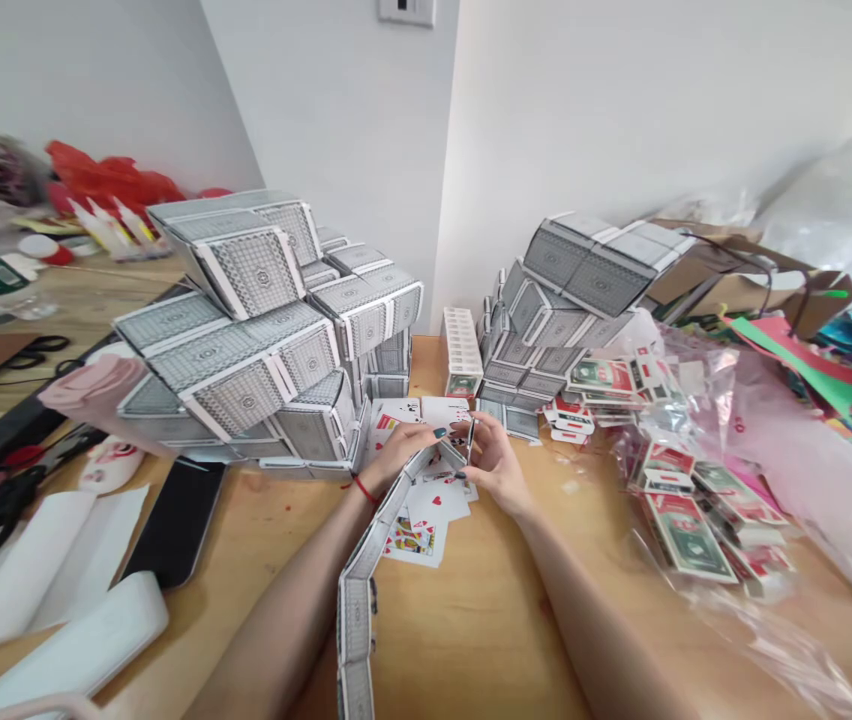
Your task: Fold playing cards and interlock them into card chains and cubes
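A long chain of joined playing cards [357, 600], grey-patterned backs outward, curves up from the lower edge of the view to both hands. My left hand [403, 450] lies along the chain's far end, fingers closed on it, with a red string at the wrist. My right hand [497, 468] pinches a single playing card [471, 436], seen nearly edge-on, between thumb and fingers at that same end. Beneath the hands, loose playing cards [437, 503] lie face up and overlapping, hearts and a face card among them. The fingers partly hide the joint.
Stacked blocks made of cards rise at left [246, 350] and right [572, 290]. A row of card boxes [460, 345] stands between them. Card packs [688, 535] in clear plastic lie at right. A black phone [177, 520] and white power bank-like object [73, 650] are at left.
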Available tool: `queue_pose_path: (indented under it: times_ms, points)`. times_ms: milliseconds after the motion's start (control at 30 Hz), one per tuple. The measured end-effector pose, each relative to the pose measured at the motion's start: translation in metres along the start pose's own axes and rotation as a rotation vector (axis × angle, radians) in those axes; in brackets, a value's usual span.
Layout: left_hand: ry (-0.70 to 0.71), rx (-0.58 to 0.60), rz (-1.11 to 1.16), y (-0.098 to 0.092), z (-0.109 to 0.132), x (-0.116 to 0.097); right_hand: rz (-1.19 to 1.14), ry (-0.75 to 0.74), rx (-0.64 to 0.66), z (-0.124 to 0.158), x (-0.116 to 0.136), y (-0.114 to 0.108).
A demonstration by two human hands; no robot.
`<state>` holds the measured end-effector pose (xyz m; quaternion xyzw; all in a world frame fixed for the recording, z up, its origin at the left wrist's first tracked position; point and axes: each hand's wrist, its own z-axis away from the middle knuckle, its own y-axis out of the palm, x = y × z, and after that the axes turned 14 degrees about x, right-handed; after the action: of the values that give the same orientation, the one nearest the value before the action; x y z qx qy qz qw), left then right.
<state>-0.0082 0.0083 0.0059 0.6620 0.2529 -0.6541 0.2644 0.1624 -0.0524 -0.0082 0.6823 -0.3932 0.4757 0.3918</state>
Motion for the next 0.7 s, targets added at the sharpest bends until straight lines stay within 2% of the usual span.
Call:
queue_pose_path:
  times_ms: [200,467,600,700]
  points:
    - [-0.038,0.015,0.016,-0.004,-0.001,0.006,-0.052,-0.019,0.024,0.001,-0.003,0.000]
    - [-0.017,-0.004,0.003,-0.004,-0.003,0.006,-0.047,-0.010,-0.032,0.001,0.000,0.001]
    - [0.013,-0.073,0.003,-0.001,-0.003,0.003,-0.010,0.005,-0.107,0.000,0.004,0.003]
    - [0.068,-0.120,0.024,0.000,-0.001,-0.003,0.100,0.005,-0.232,0.000,0.002,0.003]
